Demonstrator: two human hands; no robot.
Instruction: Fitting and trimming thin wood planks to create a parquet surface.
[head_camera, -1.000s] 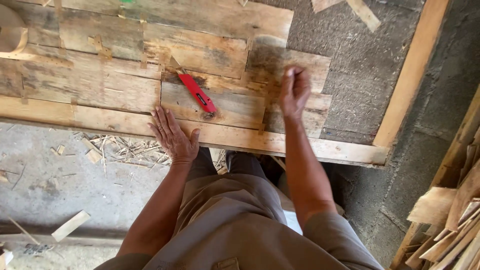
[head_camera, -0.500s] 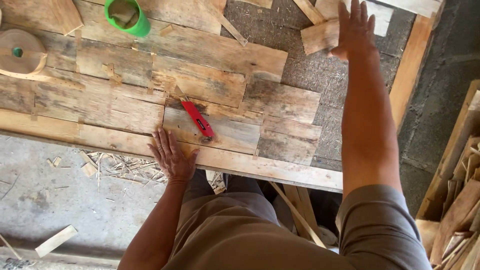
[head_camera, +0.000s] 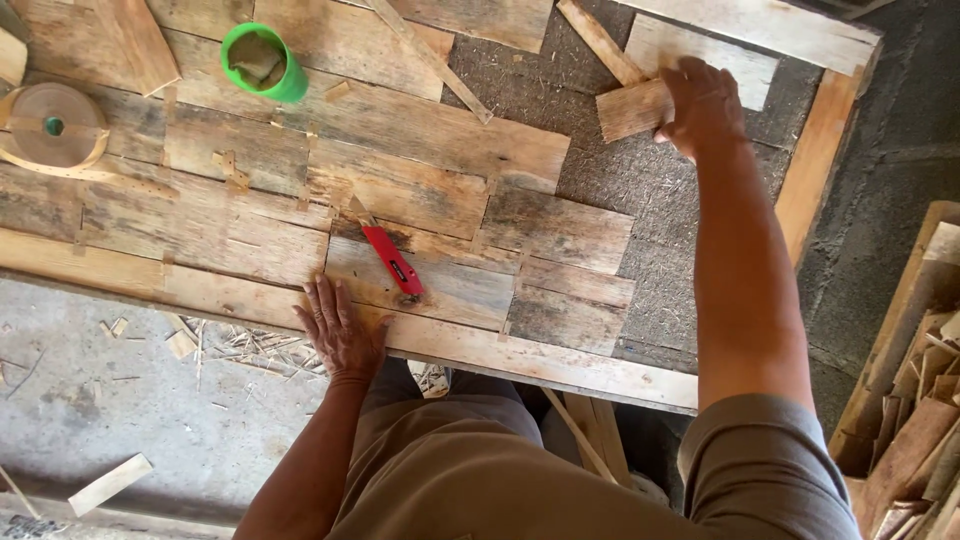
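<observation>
Wood piece, short and rough, sits at the far side of the tabletop, and your right hand is closed on its end. Your left hand lies flat and open on the near planks, just beside the red knife.

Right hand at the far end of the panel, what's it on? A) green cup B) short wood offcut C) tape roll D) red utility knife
B: the right hand is closed over the end of a short wood offcut, while the red utility knife lies untouched near the left hand, which is flat on the boards.
</observation>
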